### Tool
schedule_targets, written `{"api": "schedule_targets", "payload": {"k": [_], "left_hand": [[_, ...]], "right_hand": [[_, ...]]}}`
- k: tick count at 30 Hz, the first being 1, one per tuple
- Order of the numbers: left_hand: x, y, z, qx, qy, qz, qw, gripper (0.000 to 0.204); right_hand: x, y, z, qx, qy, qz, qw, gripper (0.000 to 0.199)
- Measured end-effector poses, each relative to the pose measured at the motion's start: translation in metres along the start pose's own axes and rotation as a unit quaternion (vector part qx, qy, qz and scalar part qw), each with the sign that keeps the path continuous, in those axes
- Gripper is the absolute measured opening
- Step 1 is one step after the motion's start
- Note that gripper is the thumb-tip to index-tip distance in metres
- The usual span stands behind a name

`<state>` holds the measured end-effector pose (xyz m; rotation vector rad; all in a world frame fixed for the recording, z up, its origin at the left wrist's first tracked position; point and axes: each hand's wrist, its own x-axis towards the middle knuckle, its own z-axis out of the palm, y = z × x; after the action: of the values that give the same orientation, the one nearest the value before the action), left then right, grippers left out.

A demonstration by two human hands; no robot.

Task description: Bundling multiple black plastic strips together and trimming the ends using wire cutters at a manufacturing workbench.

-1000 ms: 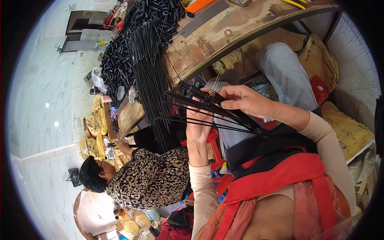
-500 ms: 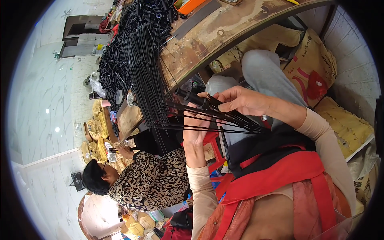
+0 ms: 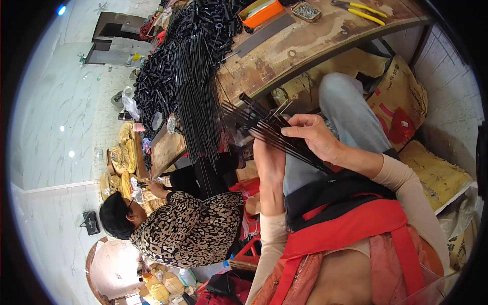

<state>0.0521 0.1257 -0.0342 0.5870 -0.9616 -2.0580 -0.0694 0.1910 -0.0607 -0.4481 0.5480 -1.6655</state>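
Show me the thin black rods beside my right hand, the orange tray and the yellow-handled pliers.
Thin black rods (image 3: 305, 154): head view, on the bundle below the right hand's thumb.
Orange tray (image 3: 264, 18): head view, on its near wall.
Yellow-handled pliers (image 3: 366, 16): head view, on one handle.

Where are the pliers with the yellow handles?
In the head view, the pliers lie at the upper right on the wooden table, just right of the small dish of metal bits.

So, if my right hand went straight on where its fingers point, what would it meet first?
Your right hand would probably meet the bundle of thin black rods first, just ahead of it, though exact depth is unclear.
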Motion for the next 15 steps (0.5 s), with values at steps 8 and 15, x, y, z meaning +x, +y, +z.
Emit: {"api": "schedule_targets", "payload": {"k": [8, 15], "left_hand": [[-0.034, 0.028, 0.036, 0.290, 0.078, 0.142, 0.943, 0.023], [-0.039, 0.021, 0.047, 0.240, 0.059, 0.160, 0.956, 0.017]], "right_hand": [[-0.028, 0.007, 0.031, -0.084, 0.027, -0.094, 0.992, 0.008], [-0.028, 0.001, 0.026, -0.027, 0.002, -0.083, 0.996, 0.012]]}}
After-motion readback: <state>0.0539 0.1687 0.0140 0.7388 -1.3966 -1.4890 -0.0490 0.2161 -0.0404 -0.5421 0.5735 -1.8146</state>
